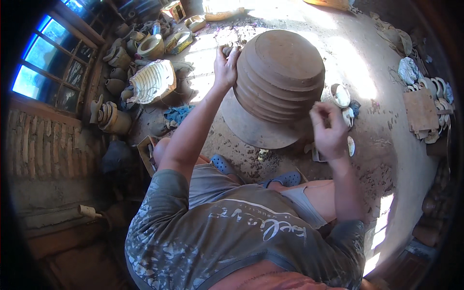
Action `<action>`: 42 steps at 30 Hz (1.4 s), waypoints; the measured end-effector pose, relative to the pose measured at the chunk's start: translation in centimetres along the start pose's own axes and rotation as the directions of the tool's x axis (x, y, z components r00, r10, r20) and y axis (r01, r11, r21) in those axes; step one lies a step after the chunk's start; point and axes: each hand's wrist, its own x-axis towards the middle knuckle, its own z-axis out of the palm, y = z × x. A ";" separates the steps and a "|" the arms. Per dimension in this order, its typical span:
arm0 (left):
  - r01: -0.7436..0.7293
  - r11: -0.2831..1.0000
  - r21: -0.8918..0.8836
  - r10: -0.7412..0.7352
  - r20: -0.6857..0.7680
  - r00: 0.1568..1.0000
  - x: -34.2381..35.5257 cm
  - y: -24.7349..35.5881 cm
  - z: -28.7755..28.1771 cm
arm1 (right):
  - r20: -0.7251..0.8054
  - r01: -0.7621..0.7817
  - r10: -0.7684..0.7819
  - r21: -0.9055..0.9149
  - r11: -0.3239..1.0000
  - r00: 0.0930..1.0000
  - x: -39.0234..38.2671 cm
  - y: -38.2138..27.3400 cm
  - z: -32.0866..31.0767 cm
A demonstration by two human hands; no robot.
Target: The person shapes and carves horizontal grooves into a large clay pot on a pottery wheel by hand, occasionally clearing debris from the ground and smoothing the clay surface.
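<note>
A large brown clay pot point(275, 72) with horizontal ridges and a flat top stands upside down on a round disc point(244, 129) in front of me. My left hand point(225, 67) is at the pot's upper left side, fingers curled around a small dark thing too hidden to name. My right hand point(329, 128) is at the lower right of the pot, fingertips pinched together close to its bottom ridges; whatever they hold, if anything, is too small to make out. My legs, in blue clogs, are bent either side below the disc.
Pots and moulds point(151, 46) crowd the left under a window point(48, 53), with a white ribbed mould point(152, 82) and a blue cloth point(176, 114). White containers point(338, 95) lie behind my right hand. Boards point(419, 108) and white pieces are stacked at the right.
</note>
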 end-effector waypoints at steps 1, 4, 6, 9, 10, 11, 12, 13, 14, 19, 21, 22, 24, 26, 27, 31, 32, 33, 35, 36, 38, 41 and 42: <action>0.014 0.998 0.062 -0.011 -0.036 0.999 -1.1 1.3 -0.3 | 0.028 0.093 -0.093 -0.001 0.996 0.995 -0.1 -1.5 0.6; -0.125 0.990 0.062 0.132 -0.145 0.981 -4.9 3.6 -1.6 | 0.111 0.271 -0.275 0.044 0.961 0.955 -0.7 -3.7 1.6; -0.186 0.975 0.125 0.191 -0.029 0.981 -8.2 5.6 -2.7 | 0.130 0.335 -0.340 0.065 0.940 0.931 -0.7 -4.3 2.1; -0.054 0.991 -0.119 0.083 0.255 0.963 -14.1 9.4 -3.1 | 0.145 0.423 -0.426 0.054 0.905 0.893 -0.6 -6.5 2.7; 0.114 0.971 -0.212 -0.026 0.377 0.926 -15.5 10.3 -3.0 | 0.155 0.462 -0.464 0.052 0.885 0.872 -0.6 -6.6 2.9; 0.285 0.917 -0.281 -0.113 0.502 0.858 -16.4 11.2 -2.9 | 0.164 0.500 -0.501 0.051 0.865 0.850 -0.8 -6.5 3.2; 0.409 0.868 -0.282 -0.194 0.565 0.802 -16.6 11.7 -3.1 | 0.172 0.542 -0.541 0.047 0.839 0.823 -0.7 -6.4 3.4; 0.526 0.805 -0.274 -0.266 0.627 0.733 -16.6 12.3 -3.2 | 0.188 0.548 -0.545 0.040 0.835 0.817 -0.8 -6.1 3.4; 0.634 0.729 -0.257 -0.324 0.686 0.651 -16.6 12.5 -3.3 | 0.204 0.555 -0.549 0.033 0.831 0.810 -1.2 -5.6 3.3; 0.542 0.797 -0.267 -0.263 0.655 0.708 -17.1 11.6 -3.0 | 0.173 0.248 -0.267 0.126 0.961 0.948 -3.2 -6.1 4.3; 0.437 0.847 -0.301 -0.204 0.576 0.791 -17.6 11.3 -2.0 | 0.162 -0.066 0.024 0.260 0.963 0.987 -4.4 -7.1 4.8; 0.490 0.827 -0.278 -0.238 0.616 0.751 -17.6 11.7 -2.2 | 0.147 -0.042 0.009 0.218 0.975 0.989 -4.6 -6.8 4.8; 0.588 0.778 -0.223 -0.300 0.689 0.659 -17.5 12.6 -2.9 | 0.120 0.005 -0.020 0.131 0.991 0.993 -5.2 -6.1 4.8; 0.450 0.886 -0.110 -0.263 0.681 0.684 -17.8 11.0 -2.8 | 0.158 -0.035 0.016 0.119 0.992 0.987 -5.7 -5.9 4.8; 0.373 0.926 -0.050 -0.242 0.681 0.691 -17.8 10.8 -2.7 | 0.173 -0.057 0.037 0.110 0.992 0.984 -6.0 -5.7 4.8; 0.106 0.993 -0.058 -0.079 0.358 0.931 -18.0 10.2 -2.5 | 0.470 -0.595 0.386 0.465 0.656 0.794 -6.7 -5.5 4.6; 0.165 0.977 -0.138 -0.135 0.205 0.969 -17.2 9.2 -2.0 | 0.498 -0.616 0.385 0.475 0.628 0.777 -6.5 -5.8 4.0; 0.208 0.952 -0.225 -0.202 0.051 0.978 -16.3 8.2 -1.8 | 0.526 -0.637 0.381 0.485 0.600 0.760 -6.1 -6.2 3.5; -0.037 0.997 -0.067 0.032 -0.074 0.997 -14.2 6.5 -1.9 | 0.431 -0.581 0.392 0.554 0.596 0.813 -5.2 -6.1 3.0; -0.154 0.988 0.019 0.155 -0.121 0.980 -13.6 6.0 -1.9 | 0.379 -0.550 0.398 0.585 0.597 0.835 -4.5 -6.0 2.7; -0.102 0.974 -0.200 0.079 -0.121 0.989 -13.5 5.6 -0.4 | 0.345 -0.545 0.424 0.579 0.606 0.837 -3.5 -5.5 2.2; -0.131 0.976 -0.176 0.114 -0.104 0.988 -14.4 4.3 1.4 | 0.264 -0.447 0.362 0.592 0.671 0.894 -2.9 -4.6 2.4; -0.157 0.981 -0.112 0.147 -0.092 0.985 -14.9 4.1 1.7 | 0.231 -0.417 0.350 0.580 0.700 0.908 -2.7 -4.8 2.4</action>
